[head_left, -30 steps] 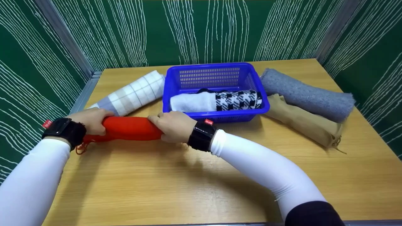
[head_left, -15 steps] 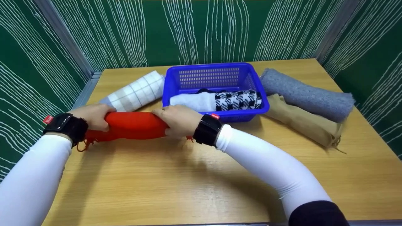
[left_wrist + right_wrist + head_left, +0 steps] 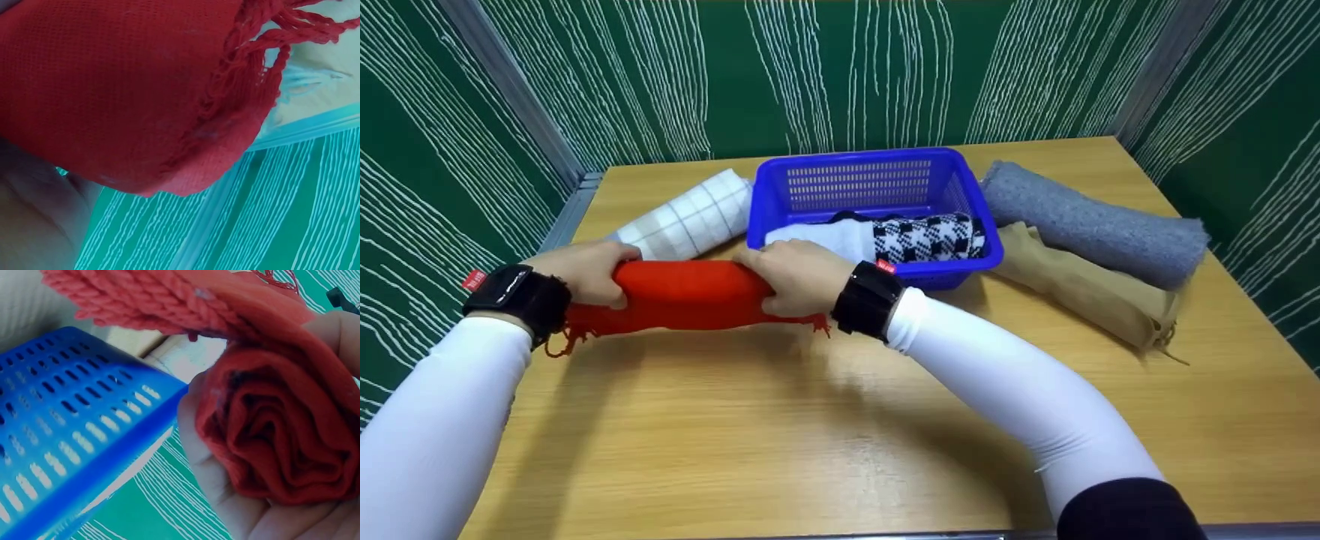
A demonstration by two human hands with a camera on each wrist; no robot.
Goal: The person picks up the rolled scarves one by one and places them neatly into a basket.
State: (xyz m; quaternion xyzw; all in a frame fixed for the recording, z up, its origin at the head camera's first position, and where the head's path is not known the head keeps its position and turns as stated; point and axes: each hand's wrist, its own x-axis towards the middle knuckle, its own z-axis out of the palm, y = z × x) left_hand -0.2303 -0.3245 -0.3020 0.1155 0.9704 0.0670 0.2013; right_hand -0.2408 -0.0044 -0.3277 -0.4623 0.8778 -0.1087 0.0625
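Note:
A rolled red scarf (image 3: 690, 294) with knotted fringe at both ends is held between my two hands, raised over the table in the head view. My left hand (image 3: 585, 274) grips its left part; my right hand (image 3: 802, 276) grips its right part. In the right wrist view the scarf's spiral end (image 3: 281, 427) faces the camera, with fingers wrapped round it. Red cloth (image 3: 124, 95) and fringe fill most of the left wrist view. Just beyond my right hand stands a blue basket (image 3: 988, 259), holding a white roll and a black-and-white houndstooth roll (image 3: 926, 238) side by side.
A white checked roll (image 3: 690, 217) lies left of the basket, partly behind my left hand. To its right lie a grey fuzzy roll (image 3: 1099, 221) and a tan roll (image 3: 1087, 289). Green walls with white lines enclose the wooden table (image 3: 780, 450).
Both hands have moved slightly up and to the right with the red scarf. More fringe shows below my right hand. The basket and the other rolls stay in place.

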